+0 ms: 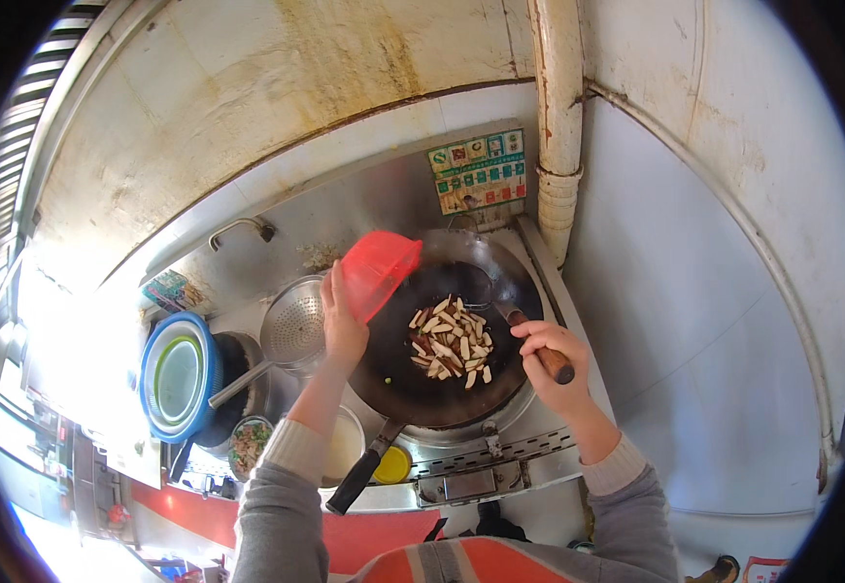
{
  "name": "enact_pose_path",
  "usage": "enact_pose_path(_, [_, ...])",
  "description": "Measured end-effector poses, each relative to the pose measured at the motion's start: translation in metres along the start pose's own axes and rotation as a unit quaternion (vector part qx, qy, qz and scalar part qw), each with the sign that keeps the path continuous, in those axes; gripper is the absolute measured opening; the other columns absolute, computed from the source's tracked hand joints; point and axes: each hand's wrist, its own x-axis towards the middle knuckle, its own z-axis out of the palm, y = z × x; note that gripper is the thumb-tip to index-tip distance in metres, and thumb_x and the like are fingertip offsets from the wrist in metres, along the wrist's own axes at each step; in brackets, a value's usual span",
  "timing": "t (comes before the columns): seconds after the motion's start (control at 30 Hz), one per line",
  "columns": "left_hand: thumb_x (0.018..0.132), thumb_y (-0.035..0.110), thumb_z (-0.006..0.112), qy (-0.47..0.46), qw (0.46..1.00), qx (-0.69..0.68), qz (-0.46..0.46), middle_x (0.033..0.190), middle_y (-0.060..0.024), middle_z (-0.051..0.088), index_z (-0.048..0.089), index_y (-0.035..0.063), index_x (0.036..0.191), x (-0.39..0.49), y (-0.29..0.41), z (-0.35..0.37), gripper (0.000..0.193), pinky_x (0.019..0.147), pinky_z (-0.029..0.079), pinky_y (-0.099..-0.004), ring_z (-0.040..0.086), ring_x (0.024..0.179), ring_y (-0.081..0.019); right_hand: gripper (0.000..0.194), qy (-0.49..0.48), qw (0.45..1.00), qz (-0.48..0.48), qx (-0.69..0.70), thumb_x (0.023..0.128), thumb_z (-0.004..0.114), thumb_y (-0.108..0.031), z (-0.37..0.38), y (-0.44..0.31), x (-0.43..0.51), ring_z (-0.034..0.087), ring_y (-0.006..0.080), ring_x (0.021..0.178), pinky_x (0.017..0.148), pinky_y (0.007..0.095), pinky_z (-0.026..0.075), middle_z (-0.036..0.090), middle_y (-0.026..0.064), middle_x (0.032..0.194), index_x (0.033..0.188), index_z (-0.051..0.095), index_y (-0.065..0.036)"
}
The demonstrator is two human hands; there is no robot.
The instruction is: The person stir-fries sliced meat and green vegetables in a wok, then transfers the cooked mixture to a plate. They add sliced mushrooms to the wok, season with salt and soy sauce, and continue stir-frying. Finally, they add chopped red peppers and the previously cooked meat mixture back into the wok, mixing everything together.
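A red plastic basket [380, 273], tilted on its side at the left rim of a large black wok [401, 386], is held in my left hand [344, 321]. My right hand [555, 357] grips the wooden handle of a metal wok utensil [502, 302], whose head rests in the wok and is partly hard to make out against the dark metal. Pale, dark-edged sliced pieces, perhaps mushroom [454, 339], lie heaped in the middle of the wok. A small green bit sits apart from them, lower left. The wok's black handle [355, 481] points toward me.
Left of the wok are a perforated steel strainer [293, 324], nested blue and green basins [147, 379] and a bowl of chopped food [250, 443]. A pale-filled container [346, 444] and a yellow lid [393, 465] stand near the front edge. A faucet [237, 227] and a vertical pipe [559, 131] are behind.
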Motion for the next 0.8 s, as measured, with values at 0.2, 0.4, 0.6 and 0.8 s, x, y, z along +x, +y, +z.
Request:
enact_pose_path(0.2, [0.064, -0.016, 0.045, 0.037, 0.999, 0.014, -0.02, 0.135, -0.0197, 0.027, 0.018, 0.0104, 0.139, 0.0, 0.002, 0.003, 0.084, 0.101, 0.03, -0.0411, 0.028, 0.124, -0.039, 0.008, 0.12, 0.979, 0.094, 0.137, 0.072, 0.051, 0.01, 0.027, -0.011, 0.001, 0.058, 0.0151, 0.073, 0.067, 0.0254, 0.049, 0.061, 0.0147, 0.094, 0.072, 0.055, 0.002])
enact_pose_path(0.4, [0.065, -0.014, 0.048, -0.028, 1.0, 0.003, 0.009, 0.135, -0.0199, 0.027, 0.019, 0.01, 0.139, 0.002, -0.01, -0.007, 0.082, 0.1, 0.032, -0.0415, 0.03, 0.123, -0.0401, 0.009, 0.168, 0.954, 0.156, 0.193, 0.072, 0.051, 0.01, 0.039, -0.017, 0.006, 0.056, 0.0134, 0.071, 0.062, 0.0232, 0.047, 0.061, 0.0144, 0.094, 0.074, 0.056, 0.003])
enact_pose_path(0.6, [0.064, -0.014, 0.05, -0.061, 0.997, 0.024, 0.04, 0.137, -0.0176, 0.026, 0.017, 0.0198, 0.14, 0.004, -0.012, -0.005, 0.09, 0.097, 0.038, -0.0414, 0.029, 0.124, -0.0389, 0.005, 0.179, 0.953, 0.173, 0.175, 0.075, 0.054, 0.002, 0.038, -0.013, 0.004, 0.059, 0.0135, 0.064, 0.058, 0.0243, 0.051, 0.062, 0.0141, 0.094, 0.074, 0.057, -0.002])
enact_pose_path(0.8, [0.066, -0.012, 0.05, -0.114, 0.991, 0.057, 0.029, 0.137, -0.0163, 0.025, 0.017, 0.0189, 0.14, 0.002, -0.013, -0.019, 0.087, 0.097, 0.037, -0.0419, 0.027, 0.126, -0.0369, 0.006, 0.126, 0.955, 0.209, 0.166, 0.074, 0.054, 0.005, 0.035, -0.018, 0.008, 0.056, 0.0118, 0.064, 0.056, 0.0227, 0.049, 0.063, 0.013, 0.091, 0.075, 0.058, 0.001])
